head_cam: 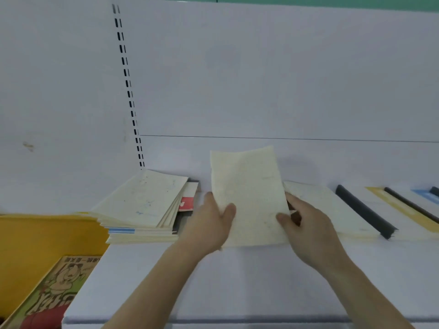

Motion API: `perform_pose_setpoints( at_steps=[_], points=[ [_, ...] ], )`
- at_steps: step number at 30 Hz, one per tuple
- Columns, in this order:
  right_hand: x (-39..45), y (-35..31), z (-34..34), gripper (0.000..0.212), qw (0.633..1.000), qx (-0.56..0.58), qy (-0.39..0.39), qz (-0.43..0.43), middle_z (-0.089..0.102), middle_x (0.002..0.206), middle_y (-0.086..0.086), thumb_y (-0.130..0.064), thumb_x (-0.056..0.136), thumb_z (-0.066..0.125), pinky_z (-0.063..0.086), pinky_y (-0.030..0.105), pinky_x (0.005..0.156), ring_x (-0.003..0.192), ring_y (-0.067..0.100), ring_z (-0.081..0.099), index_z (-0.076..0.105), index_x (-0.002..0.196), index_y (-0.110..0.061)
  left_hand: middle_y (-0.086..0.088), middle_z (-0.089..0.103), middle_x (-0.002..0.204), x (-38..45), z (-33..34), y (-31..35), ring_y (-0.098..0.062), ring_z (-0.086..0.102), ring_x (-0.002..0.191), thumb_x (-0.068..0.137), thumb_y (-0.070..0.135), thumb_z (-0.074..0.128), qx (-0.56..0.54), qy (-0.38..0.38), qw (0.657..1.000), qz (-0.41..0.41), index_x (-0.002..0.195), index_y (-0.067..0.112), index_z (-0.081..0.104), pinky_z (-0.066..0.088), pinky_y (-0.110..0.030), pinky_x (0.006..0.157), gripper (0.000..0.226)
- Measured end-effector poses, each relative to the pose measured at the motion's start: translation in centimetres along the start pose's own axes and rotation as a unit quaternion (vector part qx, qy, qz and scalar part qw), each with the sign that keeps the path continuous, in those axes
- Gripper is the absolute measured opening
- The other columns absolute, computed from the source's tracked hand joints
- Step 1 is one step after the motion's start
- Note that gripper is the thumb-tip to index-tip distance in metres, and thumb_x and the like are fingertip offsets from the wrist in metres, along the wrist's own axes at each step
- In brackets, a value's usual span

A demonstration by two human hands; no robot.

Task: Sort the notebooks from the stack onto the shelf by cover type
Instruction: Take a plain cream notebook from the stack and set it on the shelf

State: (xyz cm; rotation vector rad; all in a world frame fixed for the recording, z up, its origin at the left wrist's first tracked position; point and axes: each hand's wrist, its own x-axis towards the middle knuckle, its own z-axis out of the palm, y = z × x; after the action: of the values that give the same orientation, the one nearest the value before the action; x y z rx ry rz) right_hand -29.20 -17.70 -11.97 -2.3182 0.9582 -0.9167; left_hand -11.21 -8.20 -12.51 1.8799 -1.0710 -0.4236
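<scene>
No writing can be read on the cream notebook (249, 198), a thin, soft-covered, slightly curled booklet held tilted above the white shelf (237, 281) between the stack (142, 210) on the left and the laid-out notebooks (332, 210) on the right. The left hand (209, 224) grips its left edge, thumb curled over the cover. The right hand (306, 229) pinches its right edge, thumb on front; both forearms reach forward.

A comic book (54, 293) with large printed characters, too blurred to read, lies in a yellow bin (35, 238).

You get one head view only, looking forward and down from close above the white shelf (237, 281), facing its back panel (261, 79); your forearms enter from the near edge.
</scene>
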Motion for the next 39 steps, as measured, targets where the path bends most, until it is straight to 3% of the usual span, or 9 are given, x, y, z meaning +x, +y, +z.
perform_pose_setpoints(
  at_steps=[4,8,11,18,26,28,30,34,39],
  points=[
    [3.0,2.5,-0.8,0.027,0.995,-0.088,-0.044,0.034,0.064,0.082,-0.012,-0.021,0.096,0.051,0.039,0.015,0.06,0.074,0.003,0.057,0.057,0.118,-0.035,-0.012,0.059,0.116,3.0,2.5,1.7,-0.034,0.06,0.105,0.101,0.026,0.043,0.117,-0.014,0.993,-0.001,0.128,0.006,0.035,0.051,-0.039,0.085,0.034],
    [5.4,4.9,-0.8,0.03,0.982,-0.169,-0.057,0.057,0.064,0.093,0.0,-0.024,0.092,0.05,0.046,0.033,0.07,0.09,0.02,0.058,0.053,0.122,-0.03,-0.017,0.061,0.125,5.3,4.7,1.1,-0.032,0.06,0.113,0.102,0.036,0.043,0.185,-0.062,0.981,-0.012,0.126,0.002,0.043,0.049,-0.036,0.093,0.041],
    [6.3,6.5,-0.2,0.024,0.973,-0.21,-0.083,0.053,0.059,0.089,0.0,-0.027,0.092,0.046,0.038,0.03,0.067,0.095,0.022,0.056,0.053,0.114,-0.025,-0.014,0.061,0.122,6.4,5.5,0.4,-0.03,0.059,0.112,0.101,0.042,0.042,0.25,-0.067,0.966,-0.014,0.118,0.005,0.049,0.045,-0.033,0.09,0.041],
    [6.8,8.1,0.6,0.041,0.952,-0.286,-0.109,0.008,0.058,0.117,0.005,-0.036,0.098,0.041,0.044,0.028,0.092,0.115,0.021,0.046,0.047,0.132,-0.014,-0.008,0.064,0.104,7.6,5.5,0.2,-0.027,0.062,0.095,0.101,0.05,0.037,0.403,-0.057,0.913,0.034,0.106,0.01,0.054,0.043,-0.03,0.074,0.045],
    [7.1,9.1,0.6,0.062,0.902,-0.389,-0.159,-0.101,0.054,0.14,0.006,-0.048,0.1,0.022,0.012,0.039,0.121,0.138,0.026,0.032,0.035,0.148,-0.012,-0.006,0.063,0.122,5.9,5.6,0.2,-0.027,0.059,0.113,0.098,0.063,0.034,0.363,-0.007,0.932,0.022,0.137,0.016,0.042,0.048,-0.038,0.092,0.061],
    [7.4,9.0,0.3,0.076,0.9,-0.383,-0.172,-0.115,0.056,0.136,0.006,-0.067,0.092,0.015,0.012,0.041,0.121,0.137,0.026,0.033,0.045,0.139,-0.016,-0.001,0.061,0.129,5.0,4.9,0.3,-0.022,0.056,0.12,0.09,0.075,0.038,0.327,-0.048,0.944,0.007,0.146,0.021,0.037,0.046,-0.035,0.096,0.078],
    [7.5,8.8,-0.2,0.097,0.9,-0.366,-0.205,-0.119,0.052,0.14,0.007,-0.088,0.077,0.011,0.009,0.043,0.121,0.139,0.026,0.029,0.048,0.135,-0.02,0.003,0.049,0.146,4.3,4.0,0.6,-0.017,0.047,0.131,0.08,0.081,0.052,0.31,-0.142,0.94,-0.005,0.158,0.024,0.018,0.041,-0.032,0.104,0.102],
    [7.9,8.6,-1.2,0.122,0.88,-0.374,-0.264,-0.13,0.037,0.152,0.009,-0.101,0.058,0.024,0.0,0.042,0.122,0.147,0.025,0.014,0.03,0.148,-0.02,0.002,0.039,0.153,4.2,3.7,1.2,-0.018,0.038,0.139,0.077,0.066,0.072,0.36,-0.186,0.914,0.0,0.16,0.025,0.006,0.036,-0.03,0.108,0.113],
    [8.4,9.2,-0.7,0.117,0.874,-0.369,-0.28,-0.145,0.041,0.149,0.01,-0.097,0.058,0.036,0.0,0.04,0.122,0.146,0.025,0.016,0.031,0.145,-0.02,-0.003,0.043,0.149,4.5,4.1,1.6,-0.021,0.044,0.134,0.079,0.061,0.073,0.388,-0.196,0.9,-0.016,0.16,0.024,0.005,0.039,-0.03,0.101,0.113]
  ],
)
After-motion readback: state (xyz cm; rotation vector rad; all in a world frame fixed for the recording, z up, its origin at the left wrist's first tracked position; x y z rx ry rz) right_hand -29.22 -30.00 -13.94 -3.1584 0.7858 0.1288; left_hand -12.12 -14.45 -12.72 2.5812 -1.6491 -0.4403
